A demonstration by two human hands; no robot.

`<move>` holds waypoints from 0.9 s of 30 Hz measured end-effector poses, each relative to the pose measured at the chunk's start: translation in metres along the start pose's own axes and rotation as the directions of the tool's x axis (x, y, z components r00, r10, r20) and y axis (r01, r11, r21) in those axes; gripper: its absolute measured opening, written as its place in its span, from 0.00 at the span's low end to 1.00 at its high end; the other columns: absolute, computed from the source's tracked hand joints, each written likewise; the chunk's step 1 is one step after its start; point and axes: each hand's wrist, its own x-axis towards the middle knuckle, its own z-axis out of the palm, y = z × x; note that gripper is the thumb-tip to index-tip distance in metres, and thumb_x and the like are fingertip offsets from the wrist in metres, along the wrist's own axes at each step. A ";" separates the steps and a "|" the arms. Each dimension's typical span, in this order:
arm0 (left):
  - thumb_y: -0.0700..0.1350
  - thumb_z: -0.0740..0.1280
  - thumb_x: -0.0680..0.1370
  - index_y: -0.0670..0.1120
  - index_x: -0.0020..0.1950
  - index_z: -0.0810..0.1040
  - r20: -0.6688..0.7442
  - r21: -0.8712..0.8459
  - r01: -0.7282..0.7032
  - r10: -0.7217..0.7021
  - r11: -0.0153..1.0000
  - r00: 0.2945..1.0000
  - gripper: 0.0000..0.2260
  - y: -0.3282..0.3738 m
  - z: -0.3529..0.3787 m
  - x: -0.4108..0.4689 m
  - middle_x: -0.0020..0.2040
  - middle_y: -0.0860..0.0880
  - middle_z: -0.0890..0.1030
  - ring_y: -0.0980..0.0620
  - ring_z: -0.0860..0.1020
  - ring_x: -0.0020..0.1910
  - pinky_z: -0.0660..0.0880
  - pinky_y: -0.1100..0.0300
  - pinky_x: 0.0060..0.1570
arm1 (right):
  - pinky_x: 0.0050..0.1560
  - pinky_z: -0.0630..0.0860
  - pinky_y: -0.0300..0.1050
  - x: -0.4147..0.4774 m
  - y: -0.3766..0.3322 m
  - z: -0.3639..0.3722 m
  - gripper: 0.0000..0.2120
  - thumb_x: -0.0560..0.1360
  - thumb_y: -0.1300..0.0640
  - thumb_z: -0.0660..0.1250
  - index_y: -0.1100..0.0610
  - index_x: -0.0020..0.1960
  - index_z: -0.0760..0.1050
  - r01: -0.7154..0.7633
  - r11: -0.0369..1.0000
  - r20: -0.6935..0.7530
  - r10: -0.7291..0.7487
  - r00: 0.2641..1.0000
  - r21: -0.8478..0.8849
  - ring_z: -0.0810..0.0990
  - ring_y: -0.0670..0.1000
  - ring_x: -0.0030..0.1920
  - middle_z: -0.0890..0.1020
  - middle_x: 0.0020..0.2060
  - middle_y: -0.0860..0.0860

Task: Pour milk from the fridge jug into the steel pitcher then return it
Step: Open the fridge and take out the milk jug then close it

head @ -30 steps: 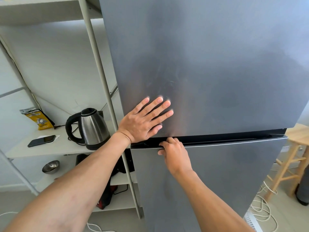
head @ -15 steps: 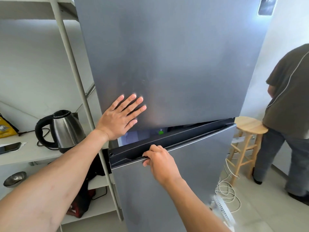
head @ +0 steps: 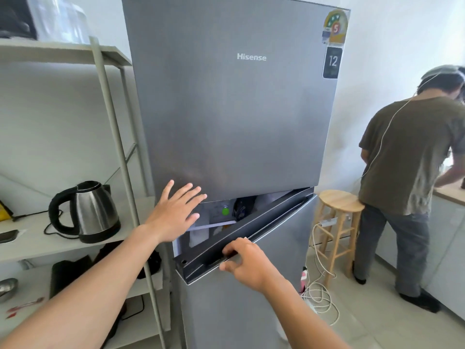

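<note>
A tall grey fridge stands in front of me, its upper door [head: 234,117] closed. The lower fridge door [head: 254,293] is swung partly out towards me. My right hand [head: 247,265] grips the recessed handle along that door's top edge. My left hand [head: 176,214] is flat, fingers spread, at the bottom left corner of the upper door. Through the gap I see a white interior with a green-capped item [head: 225,211] and a dark object beside it. The milk jug and the steel pitcher are not visible.
A grey shelf unit [head: 110,137] stands left of the fridge with a steel electric kettle [head: 94,212], a phone and a steel bowl [head: 7,288]. At the right are a wooden stool [head: 338,222], white cables on the floor, and a person [head: 407,177] at a counter.
The lower fridge door has swung further out under my right hand, widening the gap. My left hand has stayed on the upper door. My view has tilted up and right.
</note>
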 end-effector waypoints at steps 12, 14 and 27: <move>0.50 0.54 0.85 0.55 0.79 0.58 0.169 -0.220 -0.111 0.150 0.969 0.974 0.21 0.102 -0.025 -0.059 0.79 0.56 0.60 0.54 0.56 0.79 0.52 0.54 0.76 | 0.59 0.69 0.40 -0.101 -0.004 -0.037 0.35 0.71 0.29 0.60 0.44 0.72 0.59 -0.182 0.972 -0.093 0.197 0.976 0.146 0.71 0.48 0.61 0.65 0.59 0.46; 0.51 0.55 0.84 0.55 0.79 0.60 0.178 -0.243 -0.129 0.175 0.961 0.968 0.21 0.120 -0.028 -0.065 0.79 0.56 0.62 0.54 0.58 0.78 0.56 0.54 0.75 | 0.53 0.71 0.33 -0.121 0.002 -0.044 0.36 0.71 0.29 0.61 0.43 0.73 0.57 -0.211 0.960 -0.067 0.226 0.972 0.184 0.72 0.48 0.60 0.63 0.60 0.46; 0.41 0.57 0.82 0.55 0.75 0.66 0.206 -0.313 -0.187 0.259 0.931 0.944 0.22 0.246 -0.040 -0.072 0.73 0.54 0.70 0.51 0.69 0.72 0.68 0.53 0.67 | 0.59 0.71 0.42 -0.208 0.055 -0.123 0.35 0.73 0.42 0.67 0.43 0.76 0.56 -0.319 0.905 0.008 0.330 0.944 0.281 0.68 0.46 0.60 0.62 0.65 0.45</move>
